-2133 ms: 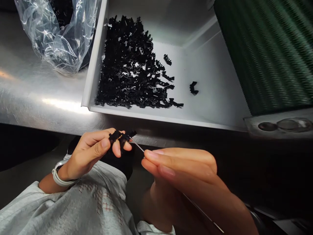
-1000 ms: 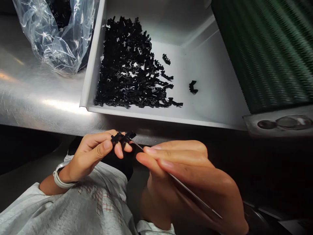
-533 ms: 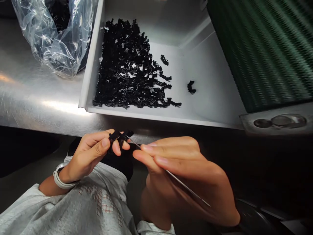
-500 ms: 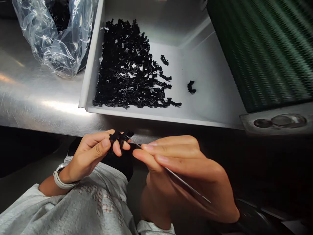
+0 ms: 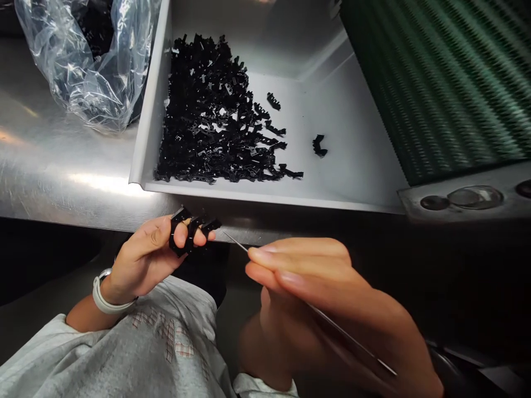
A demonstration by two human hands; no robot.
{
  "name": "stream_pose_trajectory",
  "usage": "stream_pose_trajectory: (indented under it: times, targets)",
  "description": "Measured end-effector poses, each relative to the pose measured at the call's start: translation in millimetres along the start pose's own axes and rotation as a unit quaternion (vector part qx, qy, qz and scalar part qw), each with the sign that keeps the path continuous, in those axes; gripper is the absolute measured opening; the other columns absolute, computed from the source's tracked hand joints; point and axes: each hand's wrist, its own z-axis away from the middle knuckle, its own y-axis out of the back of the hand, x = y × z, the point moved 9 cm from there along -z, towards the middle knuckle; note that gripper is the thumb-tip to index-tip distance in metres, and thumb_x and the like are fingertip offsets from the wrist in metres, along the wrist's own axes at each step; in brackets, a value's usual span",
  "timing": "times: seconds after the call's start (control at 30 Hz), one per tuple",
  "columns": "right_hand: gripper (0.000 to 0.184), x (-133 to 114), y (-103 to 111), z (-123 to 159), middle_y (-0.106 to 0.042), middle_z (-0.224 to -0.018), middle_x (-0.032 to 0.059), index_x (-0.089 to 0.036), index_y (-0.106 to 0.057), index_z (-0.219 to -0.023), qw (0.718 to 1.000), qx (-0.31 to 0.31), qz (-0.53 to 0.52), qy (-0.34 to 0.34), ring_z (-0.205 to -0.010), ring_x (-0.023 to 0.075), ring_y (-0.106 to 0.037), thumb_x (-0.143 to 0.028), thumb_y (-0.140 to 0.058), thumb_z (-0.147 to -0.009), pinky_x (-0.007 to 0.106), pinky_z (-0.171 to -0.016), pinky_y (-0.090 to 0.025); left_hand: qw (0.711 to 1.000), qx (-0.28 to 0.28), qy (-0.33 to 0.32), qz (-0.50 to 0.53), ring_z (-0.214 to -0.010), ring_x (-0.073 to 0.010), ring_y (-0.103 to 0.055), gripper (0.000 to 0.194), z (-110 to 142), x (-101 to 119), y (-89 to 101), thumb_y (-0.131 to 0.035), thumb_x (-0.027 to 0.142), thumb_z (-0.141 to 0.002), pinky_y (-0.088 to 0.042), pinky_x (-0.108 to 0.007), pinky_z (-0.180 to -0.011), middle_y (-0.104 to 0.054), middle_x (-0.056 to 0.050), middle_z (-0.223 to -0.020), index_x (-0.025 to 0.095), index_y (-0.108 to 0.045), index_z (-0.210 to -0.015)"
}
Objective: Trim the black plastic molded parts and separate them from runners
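So we've got a metal table [image 5: 45, 182] with a white tray [image 5: 232, 199] on it, a green ribbed panel [image 5: 440, 88] overlapping the tray's right side, a clear bag [image 5: 83, 77] to the left, and a pile [image 5: 203, 116] of black bits in the tray. Our right hand [image 5: 332, 298], closest to the camera, is pinching a thin rod [image 5: 236, 241] between thumb and fingers. Our left hand [image 5: 145, 249] is curled around some black parts [image 5: 194, 224] in front of the tray, fingertips poking between them; can't tell how many. Looks to us like we're mid-way through poking at the parts, though the tip is just beside them, not touching. Next move probably calls for a steady left grip and careful aim.
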Motion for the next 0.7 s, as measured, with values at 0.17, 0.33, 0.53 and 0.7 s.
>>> stream_pose_trajectory:
  times: [0.17, 0.33, 0.53, 0.7]
  targets:
    - [0.005, 3.1, -2.7, -1.7, -0.075, -0.076, -0.0028, -0.019, -0.069, -0.081, 0.997, 0.056, -0.021, -0.049, -0.066, 0.0132, -0.068, -0.016, -0.072, -0.085, 0.031, -0.062, -0.055, 1.0, -0.003, 0.013, 0.023, -0.098, -0.0124, -0.069, 0.022, 0.8, -2.7, -1.5, -0.066, 0.029, -0.089, -0.054, -0.022, -0.094, -0.074, -0.001, -0.084, 0.018, -0.073, -0.072]
    - [0.005, 3.7, -2.6, 1.5, -0.074, -0.074, -0.0041, -0.021, -0.068, -0.082, 0.995, 0.06, -0.02, -0.079, -0.065, 0.0138, -0.067, -0.022, -0.07, -0.087, 0.032, -0.063, -0.056, 1.0, -0.003, -0.003, 0.001, -0.094, -0.0133, -0.069, 0.022, 0.7, 0.1, -0.7, -0.065, 0.03, -0.089, -0.055, -0.025, -0.094, -0.073, -0.001, -0.082, 0.018, -0.07, -0.071]
    - [0.005, 3.9, -4.2, 0.1, -0.073, -0.073, -0.0023, -0.026, -0.07, -0.086, 0.996, 0.04, -0.006, -0.08, -0.063, 0.0168, -0.066, -0.021, -0.069, -0.087, 0.036, -0.061, -0.057, 1.0, 0.011, -0.003, -0.022, -0.091, -0.0162, -0.069, 0.024, -0.3, -0.4, 1.6, -0.067, 0.033, -0.088, -0.055, -0.029, -0.091, -0.069, -0.002, -0.078, 0.018, -0.067, -0.069]
    - [0.006, 4.4, -4.9, 0.1, -0.073, -0.073, -0.0024, -0.024, -0.07, -0.083, 0.995, 0.037, -0.013, -0.088, -0.064, 0.0158, -0.067, -0.02, -0.069, -0.087, 0.035, -0.062, -0.057, 1.0, 0.0, -0.009, -0.025, -0.092, -0.0155, -0.068, 0.024, 0.6, -0.3, -1.2, -0.065, 0.033, -0.089, -0.053, -0.028, -0.093, -0.072, -0.002, -0.081, 0.02, -0.071, -0.07]
